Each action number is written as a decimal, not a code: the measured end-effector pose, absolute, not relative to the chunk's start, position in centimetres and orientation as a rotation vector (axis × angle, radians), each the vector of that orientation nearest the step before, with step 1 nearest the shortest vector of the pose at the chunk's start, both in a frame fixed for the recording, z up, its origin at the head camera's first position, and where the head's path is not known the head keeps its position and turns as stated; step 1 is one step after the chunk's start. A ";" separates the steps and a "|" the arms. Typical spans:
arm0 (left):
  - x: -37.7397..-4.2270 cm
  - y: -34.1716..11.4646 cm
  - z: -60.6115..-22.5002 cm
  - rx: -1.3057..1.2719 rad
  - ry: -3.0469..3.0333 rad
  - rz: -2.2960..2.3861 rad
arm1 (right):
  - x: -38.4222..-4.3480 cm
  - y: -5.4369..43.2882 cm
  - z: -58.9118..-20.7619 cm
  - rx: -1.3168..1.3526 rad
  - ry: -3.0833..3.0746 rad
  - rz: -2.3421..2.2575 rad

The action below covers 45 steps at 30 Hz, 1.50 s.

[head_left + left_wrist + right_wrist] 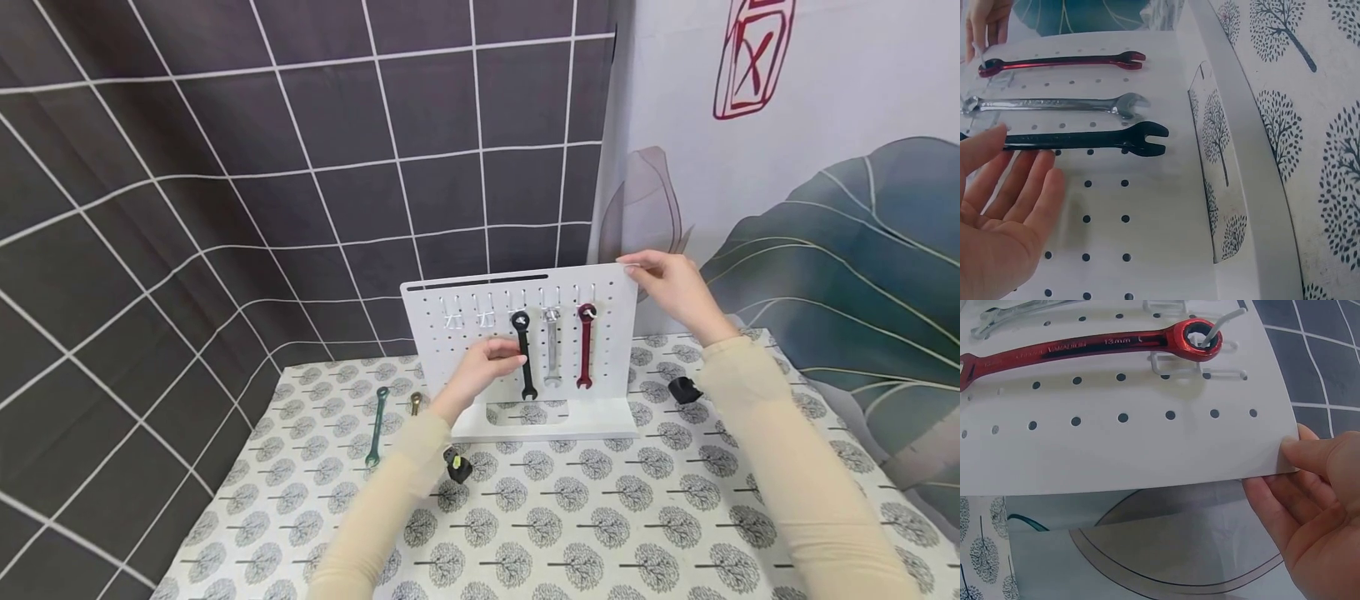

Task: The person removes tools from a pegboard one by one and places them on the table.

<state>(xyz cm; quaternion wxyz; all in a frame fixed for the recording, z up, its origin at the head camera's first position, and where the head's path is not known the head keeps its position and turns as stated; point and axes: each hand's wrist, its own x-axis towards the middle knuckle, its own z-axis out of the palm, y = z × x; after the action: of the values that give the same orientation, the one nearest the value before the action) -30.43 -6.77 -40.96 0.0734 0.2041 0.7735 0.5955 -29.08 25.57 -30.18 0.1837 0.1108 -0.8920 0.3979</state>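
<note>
A pale sleeve (817, 483) is nearest. The fingers of the left hand (482, 371) pinch the black wrench (1079, 141), at that hand's three o'clock, before the white board (617, 367). The right hand (677, 287) pinches the board's two o'clock corner. The wrench seems stiff, heavy, slippery, best held mid-bar. It has a ring top, forked bottom.

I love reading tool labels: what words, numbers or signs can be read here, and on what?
"VANADIUM", slightly blurred: red wrench; word before it unreadable.
"13mm": same wrench.
Silver wrench, black wrench: marks too blurred.
Red X-like sign, cut off above: white curtain.
</note>
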 end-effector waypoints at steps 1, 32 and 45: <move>-30.4 -6.7 -41.0 0.611 2.328 1.797 | -29.1 25.6 -30.2 0.313 -2.515 1.127; -29.0 -6.5 -41.6 0.673 2.551 1.759 | -28.9 25.5 -30.3 0.300 -2.523 1.122; -27.6 -6.9 -40.7 0.733 2.562 1.727 | -29.1 25.7 -30.4 0.311 -2.514 1.129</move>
<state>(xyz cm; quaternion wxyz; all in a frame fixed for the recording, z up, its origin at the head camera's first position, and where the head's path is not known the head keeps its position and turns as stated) -27.57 -6.90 -40.74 -0.0171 0.2309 0.8068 0.5436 -29.14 25.66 -30.42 0.1833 0.1102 -0.8911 0.4002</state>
